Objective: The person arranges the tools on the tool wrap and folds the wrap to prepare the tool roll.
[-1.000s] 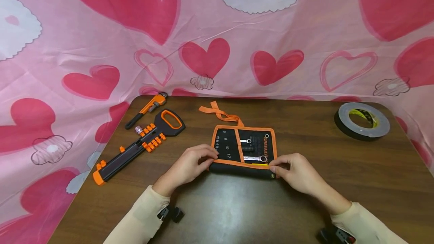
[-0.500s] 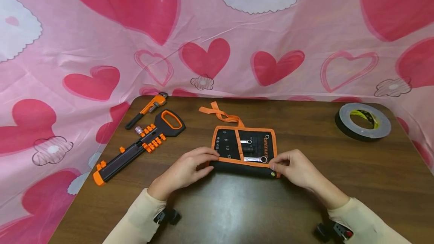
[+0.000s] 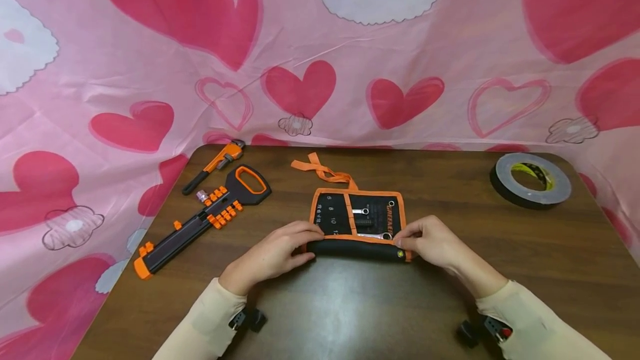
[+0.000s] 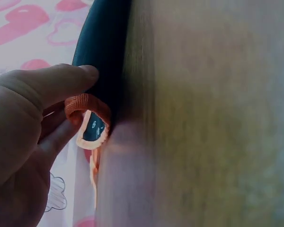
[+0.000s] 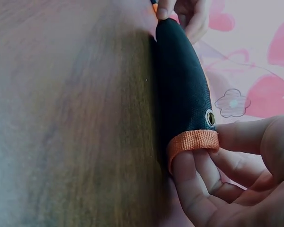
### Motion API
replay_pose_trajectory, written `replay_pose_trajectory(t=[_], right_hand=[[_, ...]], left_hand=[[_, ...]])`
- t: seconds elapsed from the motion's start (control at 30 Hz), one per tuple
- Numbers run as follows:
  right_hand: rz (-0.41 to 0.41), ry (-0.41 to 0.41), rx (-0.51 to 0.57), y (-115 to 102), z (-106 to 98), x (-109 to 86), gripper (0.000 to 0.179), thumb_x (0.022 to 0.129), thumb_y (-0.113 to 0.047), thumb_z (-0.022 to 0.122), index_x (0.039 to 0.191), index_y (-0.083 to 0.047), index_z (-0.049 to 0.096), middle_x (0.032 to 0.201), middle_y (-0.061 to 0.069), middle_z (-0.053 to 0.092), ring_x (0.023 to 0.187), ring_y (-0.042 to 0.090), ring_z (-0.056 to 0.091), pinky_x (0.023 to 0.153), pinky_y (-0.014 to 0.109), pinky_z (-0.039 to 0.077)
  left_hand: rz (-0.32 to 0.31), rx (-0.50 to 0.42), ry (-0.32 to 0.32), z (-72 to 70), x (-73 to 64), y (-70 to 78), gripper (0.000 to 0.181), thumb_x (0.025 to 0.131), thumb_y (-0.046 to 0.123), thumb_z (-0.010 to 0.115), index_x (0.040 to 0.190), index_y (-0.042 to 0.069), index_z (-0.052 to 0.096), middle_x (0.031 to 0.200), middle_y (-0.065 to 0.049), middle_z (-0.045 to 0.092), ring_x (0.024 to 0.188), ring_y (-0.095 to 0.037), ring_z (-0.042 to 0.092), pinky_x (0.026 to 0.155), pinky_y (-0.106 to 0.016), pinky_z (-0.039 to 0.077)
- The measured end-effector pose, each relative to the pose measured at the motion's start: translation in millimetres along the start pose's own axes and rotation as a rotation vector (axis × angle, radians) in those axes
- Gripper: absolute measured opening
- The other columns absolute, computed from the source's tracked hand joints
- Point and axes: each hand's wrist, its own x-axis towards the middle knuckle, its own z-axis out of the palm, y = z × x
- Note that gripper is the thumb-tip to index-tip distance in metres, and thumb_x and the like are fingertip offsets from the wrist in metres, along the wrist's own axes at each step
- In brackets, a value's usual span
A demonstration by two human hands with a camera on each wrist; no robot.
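A black fabric tool roll [image 3: 360, 249] with orange trim lies mid-table, its near edge rolled into a thick tube and its far part flat. My left hand [image 3: 282, 249] grips the tube's left end, thumb on the near side and fingers over the top. At the opposite end my right hand [image 3: 434, 241] pinches the orange-edged corner beside a metal eyelet [image 5: 210, 118]; some fingertips reach into the tube's open end in the right wrist view. Two wrenches, a small one [image 3: 361, 211] and a larger one [image 3: 375, 235], show in the flat part's pockets.
Orange ties [image 3: 325, 172] trail from the roll's far edge. On the left lie an orange pipe wrench [image 3: 215, 165] and a black holder [image 3: 200, 221] with orange clips and handle. A tape roll [image 3: 531, 180] sits at the back right, before a pink heart-print cloth [image 3: 280, 26].
The rolled edge has turned slightly away from me, covering the yellow strip and part of the number 12. My left thumb has spread away from its fingers along the tube.
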Motion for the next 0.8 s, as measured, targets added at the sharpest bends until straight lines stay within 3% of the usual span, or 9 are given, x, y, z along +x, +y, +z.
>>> replay_pose_trajectory(t=[0.17,0.27,0.37,0.57,0.67,0.8], right_hand=[[0.043,-0.032,0.041,-1.0,-1.7,2.3,0.015,0.101,-0.006,0.072,0.108,0.004,0.082,0.091,0.006,0.077,0.077,0.018,0.066,0.070,0.035,0.060],[0.001,-0.020,-0.002,-0.4,-0.7,0.7,0.015,0.100,-0.007,0.073,0.108,0.002,0.082,0.090,0.005,0.076,0.076,0.018,0.064,0.066,0.032,0.057],[-0.101,0.048,-0.109,-1.5,3.6,-4.9,0.013,0.098,-0.008,0.076,0.107,-0.001,0.081,0.089,0.003,0.075,0.077,0.015,0.063,0.065,0.028,0.054],[-0.366,0.265,-0.326,-5.7,15.9,-21.2,0.012,0.092,-0.010,0.085,0.102,-0.016,0.082,0.096,-0.007,0.073,0.082,0.007,0.061,0.071,0.026,0.054],[-0.452,0.298,-0.428,-5.9,21.2,-27.4,0.019,0.088,-0.014,0.091,0.103,-0.020,0.082,0.105,-0.007,0.075,0.092,0.012,0.066,0.079,0.034,0.059],[-0.501,0.295,-0.577,-4.6,27.2,-30.3,0.032,0.083,-0.019,0.095,0.112,-0.017,0.081,0.116,-0.003,0.077,0.107,0.020,0.070,0.091,0.046,0.062]], left_hand=[[-0.003,-0.049,-0.029,1.7,1.8,-4.8,0.029,0.099,0.011,0.080,0.128,0.013,0.077,0.130,-0.001,0.074,0.121,-0.016,0.071,0.103,-0.037,0.061],[0.003,-0.072,-0.033,2.5,3.8,-6.6,0.027,0.101,0.010,0.077,0.128,0.013,0.078,0.126,-0.001,0.076,0.116,-0.014,0.074,0.100,-0.034,0.062],[0.017,-0.079,-0.026,2.2,6.1,-6.8,0.026,0.102,0.009,0.075,0.127,0.011,0.079,0.123,-0.003,0.078,0.112,-0.014,0.075,0.097,-0.033,0.063],[-0.006,-0.094,-0.047,0.4,11.4,-7.7,0.024,0.102,0.008,0.074,0.125,0.008,0.081,0.121,-0.005,0.080,0.110,-0.016,0.077,0.096,-0.033,0.064],[-0.038,-0.123,-0.071,-1.1,13.6,-9.0,0.024,0.103,0.008,0.073,0.125,0.009,0.081,0.121,-0.005,0.080,0.109,-0.016,0.077,0.096,-0.034,0.064],[-0.098,-0.160,-0.101,-2.9,16.3,-9.0,0.024,0.103,0.009,0.073,0.126,0.009,0.081,0.122,-0.005,0.080,0.110,-0.015,0.076,0.098,-0.035,0.063]])
